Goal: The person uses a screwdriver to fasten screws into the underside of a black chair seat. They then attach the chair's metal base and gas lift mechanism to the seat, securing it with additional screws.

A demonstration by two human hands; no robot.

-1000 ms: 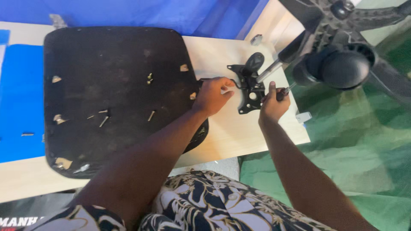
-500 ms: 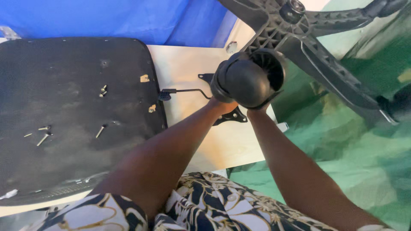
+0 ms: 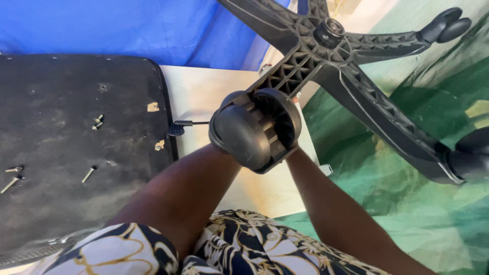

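A black five-armed chair base [image 3: 326, 56] hangs close to the camera. Its nearest caster wheel [image 3: 254, 130] covers both my hands. My left forearm [image 3: 188, 188] and my right forearm [image 3: 326, 203] reach forward under that caster, over the pale wooden board [image 3: 198, 97]. What the hands hold is hidden. A thin metal lever with a black knob [image 3: 178, 127] sticks out to the left of the caster. The black underside of a chair seat [image 3: 76, 127] lies flat at the left.
Loose screws [image 3: 89, 174] lie on the seat underside, with more near its left edge [image 3: 12, 175] and its middle [image 3: 97, 121]. Blue cloth [image 3: 127, 30] hangs behind. Green sheeting [image 3: 407, 203] covers the floor at the right. Other casters [image 3: 448, 23] sit on the base's far arms.
The view has swung right and nearer to the chair base, so the caster now hides both hands and the metal bracket they were on. The seat has slid left in view.
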